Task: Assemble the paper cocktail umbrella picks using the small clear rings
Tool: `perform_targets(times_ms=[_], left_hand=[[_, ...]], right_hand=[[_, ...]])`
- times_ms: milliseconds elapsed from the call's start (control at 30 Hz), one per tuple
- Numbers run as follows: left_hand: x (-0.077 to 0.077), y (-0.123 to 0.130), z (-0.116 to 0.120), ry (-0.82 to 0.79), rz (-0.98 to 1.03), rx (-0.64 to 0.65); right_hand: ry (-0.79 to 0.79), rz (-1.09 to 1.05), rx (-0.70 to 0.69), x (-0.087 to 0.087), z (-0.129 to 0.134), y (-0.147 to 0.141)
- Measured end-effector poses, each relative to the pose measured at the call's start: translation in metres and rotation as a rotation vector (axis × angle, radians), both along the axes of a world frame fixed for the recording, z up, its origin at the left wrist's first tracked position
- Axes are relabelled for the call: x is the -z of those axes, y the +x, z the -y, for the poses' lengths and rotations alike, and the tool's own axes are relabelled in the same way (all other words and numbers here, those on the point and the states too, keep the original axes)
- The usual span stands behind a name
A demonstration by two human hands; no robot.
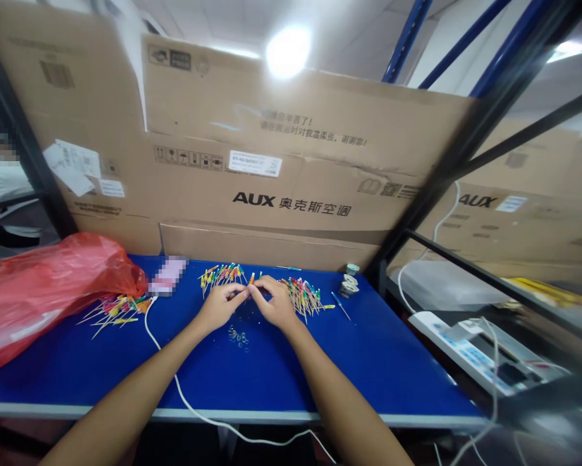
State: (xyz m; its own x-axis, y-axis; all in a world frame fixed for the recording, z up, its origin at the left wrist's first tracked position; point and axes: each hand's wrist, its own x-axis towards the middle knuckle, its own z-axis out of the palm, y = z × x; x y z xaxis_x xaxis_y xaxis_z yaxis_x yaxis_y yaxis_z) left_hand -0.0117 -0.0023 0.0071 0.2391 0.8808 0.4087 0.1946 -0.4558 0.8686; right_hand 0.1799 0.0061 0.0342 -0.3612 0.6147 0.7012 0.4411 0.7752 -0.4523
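My left hand and my right hand meet at the fingertips above the blue tabletop. Between them they pinch a small coloured pin with an orange end, partly hidden by my fingers. A bundle of thin coloured pins lies just beyond my left hand, and a second bundle lies to the right of my right hand. A third bundle lies farther left. Small clear rings are scattered just below my hands.
A red plastic bag hangs over the table's left end. A white cable crosses the table and drops over its front edge. A small screwdriver and tape rolls lie at the right. Large cardboard boxes stand behind.
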Motion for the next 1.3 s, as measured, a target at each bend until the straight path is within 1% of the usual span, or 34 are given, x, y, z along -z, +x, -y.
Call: perform_targets(times_ms=[233,400,500,600,700,800,933,1100,1167,1300], left_hand=[[0.0,0.001,0.003,-0.004,0.01,0.026],[0.003,0.002,0.002,-0.014,0.0,0.001],[0.002,0.001,0.001,-0.011,0.003,-0.03],[0.002,0.0,0.001,0.011,-0.04,-0.049],[0.005,0.001,0.002,0.039,-0.071,-0.047],[0.01,0.004,0.003,0.04,-0.037,-0.059],[0.015,0.005,0.001,0.036,-0.012,-0.105],[0.013,0.001,-0.001,0.068,-0.059,-0.202],[0.012,0.0,-0.002,0.073,-0.066,-0.204],[0.012,-0.002,-0.003,0.067,-0.057,-0.192]], right_hand=[[0.031,0.053,-0.029,-0.001,0.001,0.004],[0.065,0.114,-0.027,-0.008,0.004,0.007],[0.076,0.14,0.012,-0.012,0.005,0.009],[0.061,0.161,0.054,-0.014,0.006,0.01],[0.028,0.15,0.044,-0.014,0.008,0.01],[0.008,0.117,0.029,-0.014,0.009,0.008],[0.004,0.083,0.062,-0.013,0.008,0.009],[-0.007,0.079,0.101,-0.013,0.005,0.014],[-0.011,0.073,0.108,-0.012,0.005,0.013],[-0.019,0.053,0.08,-0.011,0.005,0.009]])
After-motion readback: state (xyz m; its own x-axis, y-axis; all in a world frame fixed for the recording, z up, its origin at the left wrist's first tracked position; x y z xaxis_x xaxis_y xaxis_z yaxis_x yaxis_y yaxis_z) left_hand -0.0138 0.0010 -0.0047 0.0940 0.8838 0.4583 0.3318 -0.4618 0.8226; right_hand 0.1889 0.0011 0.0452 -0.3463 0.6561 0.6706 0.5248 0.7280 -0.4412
